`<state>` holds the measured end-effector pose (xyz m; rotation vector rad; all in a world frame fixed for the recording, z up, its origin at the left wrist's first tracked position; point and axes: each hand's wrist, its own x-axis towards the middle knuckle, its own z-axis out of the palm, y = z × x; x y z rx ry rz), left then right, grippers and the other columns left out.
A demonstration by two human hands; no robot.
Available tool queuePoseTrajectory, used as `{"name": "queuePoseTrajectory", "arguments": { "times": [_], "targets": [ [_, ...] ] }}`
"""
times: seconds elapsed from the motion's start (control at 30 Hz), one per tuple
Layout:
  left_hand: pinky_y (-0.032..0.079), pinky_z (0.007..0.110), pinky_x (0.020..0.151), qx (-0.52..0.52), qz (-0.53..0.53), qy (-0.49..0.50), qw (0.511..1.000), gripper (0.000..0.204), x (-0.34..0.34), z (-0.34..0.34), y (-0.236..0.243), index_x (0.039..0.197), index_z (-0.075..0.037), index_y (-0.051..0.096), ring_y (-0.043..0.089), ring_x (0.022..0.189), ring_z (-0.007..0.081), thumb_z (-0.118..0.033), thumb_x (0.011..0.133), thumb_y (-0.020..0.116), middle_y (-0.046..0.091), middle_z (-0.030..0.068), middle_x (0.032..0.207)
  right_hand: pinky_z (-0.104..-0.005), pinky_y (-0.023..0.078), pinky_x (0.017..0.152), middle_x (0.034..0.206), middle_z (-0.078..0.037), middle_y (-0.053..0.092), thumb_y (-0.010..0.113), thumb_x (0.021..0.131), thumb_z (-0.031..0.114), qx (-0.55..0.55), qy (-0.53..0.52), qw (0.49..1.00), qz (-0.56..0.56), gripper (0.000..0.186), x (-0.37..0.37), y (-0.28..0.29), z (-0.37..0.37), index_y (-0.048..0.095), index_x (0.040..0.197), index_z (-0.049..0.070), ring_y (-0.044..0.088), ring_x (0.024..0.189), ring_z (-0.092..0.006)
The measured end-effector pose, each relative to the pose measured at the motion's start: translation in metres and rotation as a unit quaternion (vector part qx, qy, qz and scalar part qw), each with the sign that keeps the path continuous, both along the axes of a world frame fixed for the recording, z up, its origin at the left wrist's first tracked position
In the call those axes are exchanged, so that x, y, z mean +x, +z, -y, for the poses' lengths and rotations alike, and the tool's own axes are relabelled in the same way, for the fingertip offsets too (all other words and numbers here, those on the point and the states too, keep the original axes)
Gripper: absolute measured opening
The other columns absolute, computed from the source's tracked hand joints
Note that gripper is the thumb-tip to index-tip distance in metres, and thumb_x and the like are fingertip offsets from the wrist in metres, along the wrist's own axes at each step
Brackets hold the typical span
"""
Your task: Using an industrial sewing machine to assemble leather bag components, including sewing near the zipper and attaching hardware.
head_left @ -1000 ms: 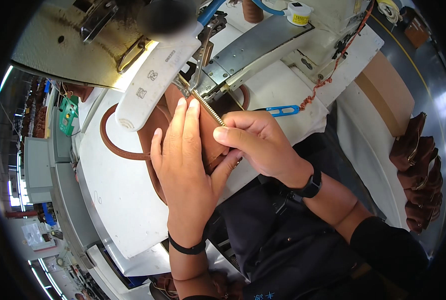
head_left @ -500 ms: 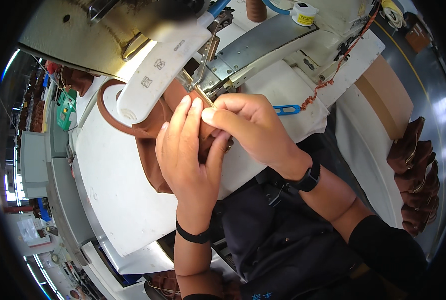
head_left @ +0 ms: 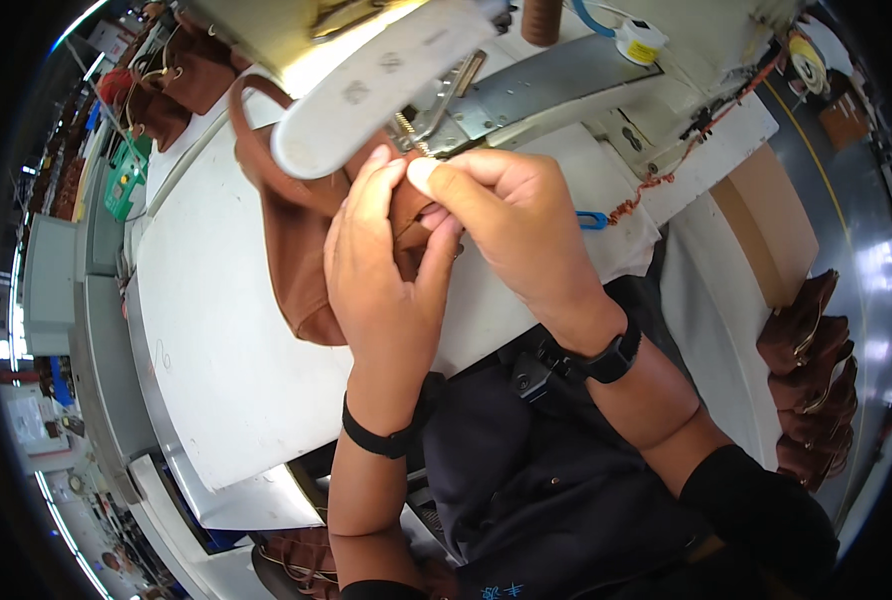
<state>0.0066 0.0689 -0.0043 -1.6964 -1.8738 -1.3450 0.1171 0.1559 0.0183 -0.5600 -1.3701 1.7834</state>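
A brown leather bag [head_left: 296, 265] with a looped handle [head_left: 241, 110] lies under the sewing machine's white cover piece [head_left: 366, 100]. A gold-toothed zipper [head_left: 408, 127] runs into the metal presser area [head_left: 444, 110]. My left hand [head_left: 386, 265] presses and grips the bag, fingertips beside the zipper and thumb curled at the bag's near edge. My right hand [head_left: 506, 225] is pinched on the zipper edge, thumb over it at the upper end, touching the left fingers. The part held under the fingers is mostly hidden.
More brown bags [head_left: 171, 85] lie at the upper left, and others [head_left: 806, 380] are stacked at the right beside a cardboard board [head_left: 761, 210]. A blue tool [head_left: 591, 218], orange cord [head_left: 656, 180] and small white bottle [head_left: 638, 42] are at the machine's right. A green device [head_left: 124, 180] sits left.
Both hands and the bag have moved up toward the machine. My right thumb has slid up along the zipper, now closer to the presser area. The view has also shifted, showing more bags at upper left.
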Motion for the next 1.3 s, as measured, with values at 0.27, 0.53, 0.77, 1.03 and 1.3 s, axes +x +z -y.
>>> {"name": "queuePoseTrajectory", "arguments": {
  "times": [0.27, 0.53, 0.77, 1.03, 1.3],
  "targets": [
    [0.052, 0.045, 0.1, 0.04, 0.021, 0.032, 0.998, 0.055, 0.003, 0.002, -0.002, 0.136, -0.002, 0.06, 0.064, 0.119, 0.0371, -0.009, 0.085, 0.08, 0.061, 0.0194, 0.143, -0.0217, 0.051, 0.069, 0.084, -0.003, 0.074, 0.069, 0.103, 0.016, 0.003, -0.037, 0.998, 0.046, 0.023, -0.009, 0.0, 0.004, 0.078, 0.096, -0.003, 0.067, 0.076, -0.0067],
    [0.048, 0.044, 0.107, 0.049, 0.066, 0.054, 0.995, 0.064, 0.009, 0.002, -0.01, 0.141, -0.004, 0.057, 0.061, 0.129, 0.0335, -0.011, 0.083, 0.084, 0.061, 0.0158, 0.145, -0.0222, 0.05, 0.071, 0.084, -0.003, 0.074, 0.07, 0.103, 0.019, 0.026, -0.038, 0.994, 0.1, 0.024, -0.005, 0.006, 0.002, 0.078, 0.095, -0.002, 0.066, 0.076, -0.0074],
    [0.046, 0.044, 0.108, 0.04, 0.068, 0.062, 0.995, 0.068, 0.014, 0.004, -0.01, 0.141, -0.004, 0.055, 0.061, 0.126, 0.0338, -0.012, 0.081, 0.086, 0.059, 0.0147, 0.145, -0.0215, 0.051, 0.069, 0.084, -0.003, 0.073, 0.069, 0.104, 0.02, 0.026, -0.035, 0.993, 0.109, 0.024, -0.004, 0.009, 0.003, 0.077, 0.094, 0.0, 0.066, 0.077, -0.0072],
    [0.048, 0.046, 0.103, 0.045, 0.046, 0.074, 0.995, 0.06, 0.013, 0.012, -0.005, 0.136, -0.002, 0.058, 0.062, 0.118, 0.0354, -0.004, 0.078, 0.074, 0.063, 0.0152, 0.132, -0.0241, 0.052, 0.076, 0.086, -0.002, 0.073, 0.068, 0.105, 0.019, 0.014, -0.003, 0.996, 0.091, 0.024, -0.004, 0.006, 0.004, 0.076, 0.092, 0.001, 0.065, 0.08, -0.0078],
    [0.044, 0.033, 0.083, 0.07, -0.048, 0.148, 0.985, 0.032, 0.013, 0.01, 0.003, 0.114, -0.014, 0.073, 0.067, 0.093, 0.0161, -0.005, 0.083, 0.076, 0.073, -0.0021, 0.113, -0.022, 0.042, 0.063, 0.074, 0.002, 0.063, 0.069, 0.104, 0.024, 0.029, 0.009, 0.994, 0.109, 0.03, 0.0, 0.017, -0.001, 0.074, 0.087, 0.0, 0.054, 0.069, -0.0046]
  ]
}}
